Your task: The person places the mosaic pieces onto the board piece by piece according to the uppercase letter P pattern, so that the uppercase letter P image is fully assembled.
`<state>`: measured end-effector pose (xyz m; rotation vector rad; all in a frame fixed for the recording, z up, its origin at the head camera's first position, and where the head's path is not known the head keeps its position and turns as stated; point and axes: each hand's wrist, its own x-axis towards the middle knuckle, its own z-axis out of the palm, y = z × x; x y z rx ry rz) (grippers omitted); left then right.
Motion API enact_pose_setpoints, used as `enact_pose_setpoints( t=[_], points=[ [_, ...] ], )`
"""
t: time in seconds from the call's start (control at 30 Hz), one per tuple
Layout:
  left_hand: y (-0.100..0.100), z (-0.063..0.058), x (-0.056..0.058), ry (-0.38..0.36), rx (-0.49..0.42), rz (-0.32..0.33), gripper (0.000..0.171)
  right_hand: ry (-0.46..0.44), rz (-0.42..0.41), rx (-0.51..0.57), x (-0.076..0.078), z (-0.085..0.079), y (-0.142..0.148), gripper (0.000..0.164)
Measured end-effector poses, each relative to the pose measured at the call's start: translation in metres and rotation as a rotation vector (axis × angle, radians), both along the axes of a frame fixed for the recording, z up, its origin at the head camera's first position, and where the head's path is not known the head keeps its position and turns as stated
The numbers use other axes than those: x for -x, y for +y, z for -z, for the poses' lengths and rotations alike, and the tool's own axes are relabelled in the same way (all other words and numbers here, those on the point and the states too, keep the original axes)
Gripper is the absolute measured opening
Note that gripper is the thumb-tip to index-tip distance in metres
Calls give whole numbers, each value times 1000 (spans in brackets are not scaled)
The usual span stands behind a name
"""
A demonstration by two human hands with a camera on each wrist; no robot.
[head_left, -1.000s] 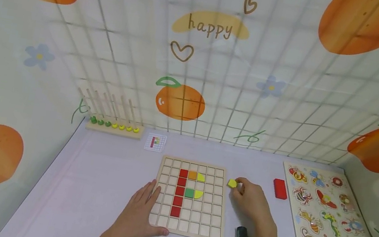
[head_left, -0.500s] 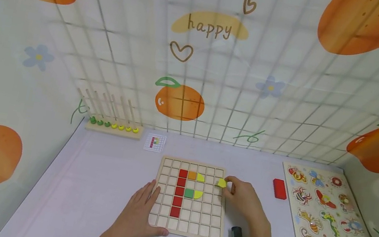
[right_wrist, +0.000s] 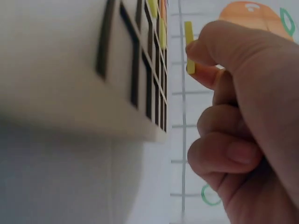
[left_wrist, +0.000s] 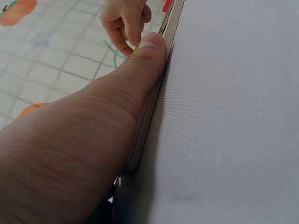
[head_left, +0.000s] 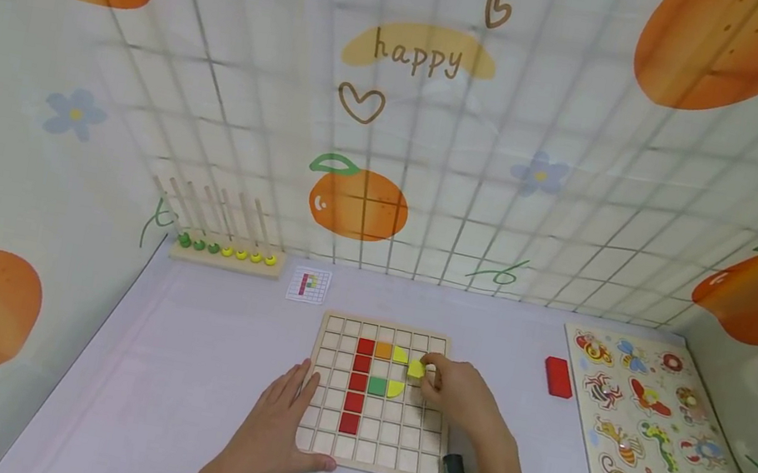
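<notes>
A wooden grid board [head_left: 378, 456] lies on the table, holding a column of red square tiles [head_left: 357, 382], an orange tile [head_left: 383, 351], a green tile [head_left: 377, 387] and two yellow rounded tiles [head_left: 395, 390]. Between thumb and finger my right hand [head_left: 461, 395] pinches a yellow tile [head_left: 415, 370] above the board's right part. In the right wrist view that yellow tile [right_wrist: 189, 46] appears edge-on, apart from the board. My left hand [head_left: 274, 421] rests at the board's lower left corner, fingers straight along the left side and thumb [left_wrist: 152, 42] on the front edge.
Behind the board lies a small pattern card [head_left: 309, 285], beside a wooden peg rack [head_left: 226, 260] with green and yellow beads. To the right are a red block [head_left: 558, 377] and an insect picture puzzle [head_left: 661, 447]. A printed curtain surrounds the table.
My right hand has carried the yellow tile leftward, from beside the board's right edge to over the grid near the yellow rounded tiles. My left hand has stayed in place.
</notes>
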<state>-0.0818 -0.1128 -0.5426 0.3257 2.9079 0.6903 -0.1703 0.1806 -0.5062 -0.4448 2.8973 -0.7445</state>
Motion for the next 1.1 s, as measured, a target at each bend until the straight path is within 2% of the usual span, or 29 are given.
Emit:
enact_pose_setpoints(
  t=[0.2, 0.6, 0.87, 1.1],
  points=[
    [0, 0, 0, -4, 13, -4, 134, 2, -31, -42, -1, 3, -9, 30],
    [1, 0, 0, 3, -1, 1, 131, 17, -37, -78, 0, 4, -13, 33],
    [0, 2, 0, 26, 4, 3, 132, 8, 42, -48, -2, 4, -12, 22],
    [0, 1, 0, 2, 8, -8, 133, 7, 38, -39, -2, 4, -13, 14]
  ],
)
